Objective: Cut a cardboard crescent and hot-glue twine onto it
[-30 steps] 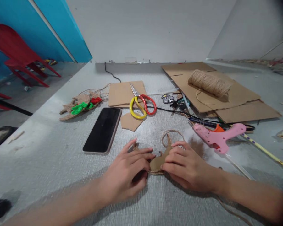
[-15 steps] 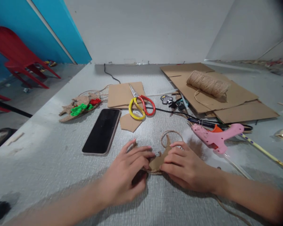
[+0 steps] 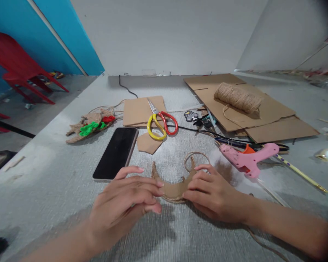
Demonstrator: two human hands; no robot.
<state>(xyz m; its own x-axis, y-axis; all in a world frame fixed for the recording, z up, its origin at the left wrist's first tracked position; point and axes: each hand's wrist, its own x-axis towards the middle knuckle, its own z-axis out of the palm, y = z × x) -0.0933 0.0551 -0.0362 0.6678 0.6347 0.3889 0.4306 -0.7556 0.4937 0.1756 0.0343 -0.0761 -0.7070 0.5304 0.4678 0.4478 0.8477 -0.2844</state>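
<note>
A crescent of cardboard (image 3: 173, 190) lies on the table in front of me, its horns pointing away and its outer edge lined with twine. My right hand (image 3: 211, 191) has its fingers closed on the right side of the crescent. Beside the left part, my left hand (image 3: 125, 200) is raised with fingers stretched out and thumb apart; its fingertips overlap the edge, and whether they touch I cannot tell. A loop of twine (image 3: 185, 160) stands near the right horn.
A phone (image 3: 115, 153), scissors (image 3: 164, 123) and a cardboard pentagon (image 3: 149, 142) lie beyond my hands. To the right are a pink glue gun (image 3: 248, 158), cardboard sheets (image 3: 278, 127) and a twine roll (image 3: 237, 97). A twine-covered ornament (image 3: 91, 123) with green and red pieces lies left.
My left hand has drawn back to the left and its fingers have straightened, uncovering the crescent's left horn. My right hand keeps its place on the crescent. The view has shifted slightly.
</note>
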